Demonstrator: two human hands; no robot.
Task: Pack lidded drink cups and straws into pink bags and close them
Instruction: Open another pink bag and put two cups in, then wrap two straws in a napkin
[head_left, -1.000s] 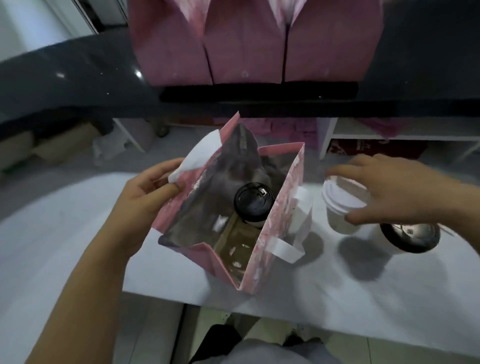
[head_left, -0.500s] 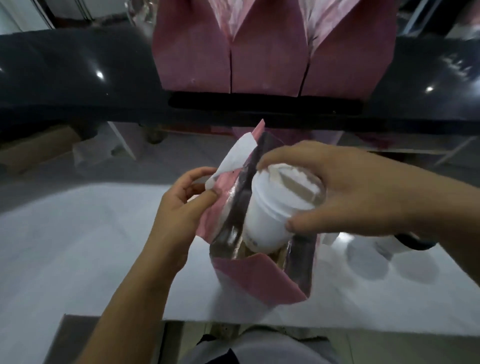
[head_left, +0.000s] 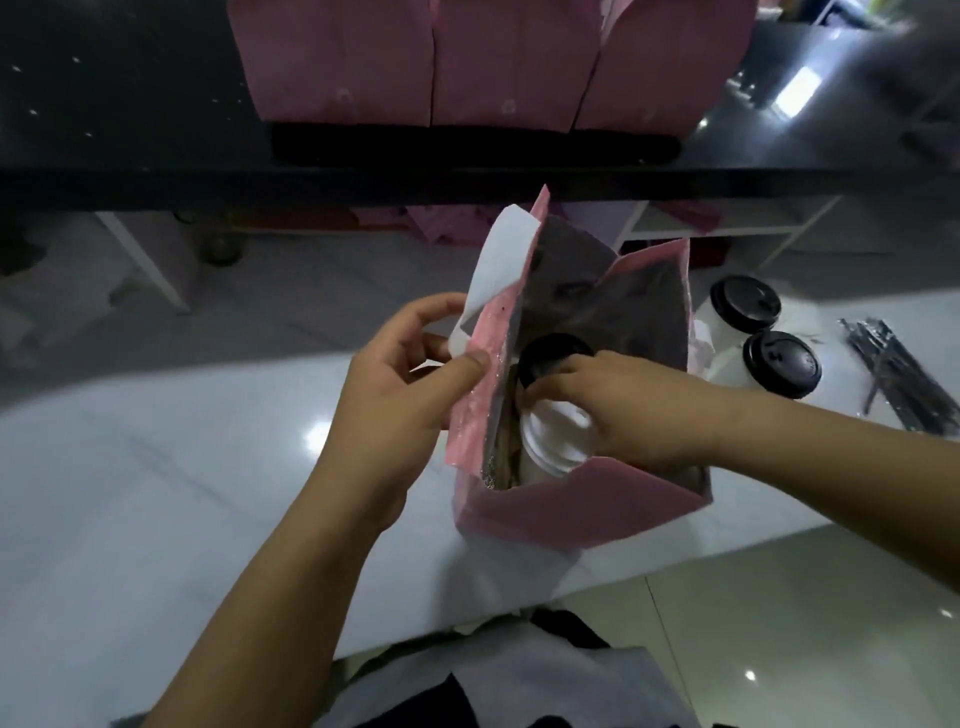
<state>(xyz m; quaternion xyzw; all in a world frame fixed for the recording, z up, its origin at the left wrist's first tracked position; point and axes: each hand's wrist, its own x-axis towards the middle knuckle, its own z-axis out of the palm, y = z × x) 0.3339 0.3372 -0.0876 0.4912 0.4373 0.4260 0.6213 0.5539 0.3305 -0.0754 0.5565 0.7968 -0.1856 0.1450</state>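
**White table, pink bag open, two cups inside**

Glossy white table carries an upright pink bag near its front edge, mouth open. The left hand pinches the top of the bag's left wall between thumb and fingers, just below the white handle. The right hand reaches into the mouth, fingers curled over the white-lidded cup, which sits low at the near end. A black-lidded cup stands just behind it in the bag. Outside, to the right, two further cups with black lids stand side by side, a bundle of straws beyond them. Closed bags line the dark counter at the back
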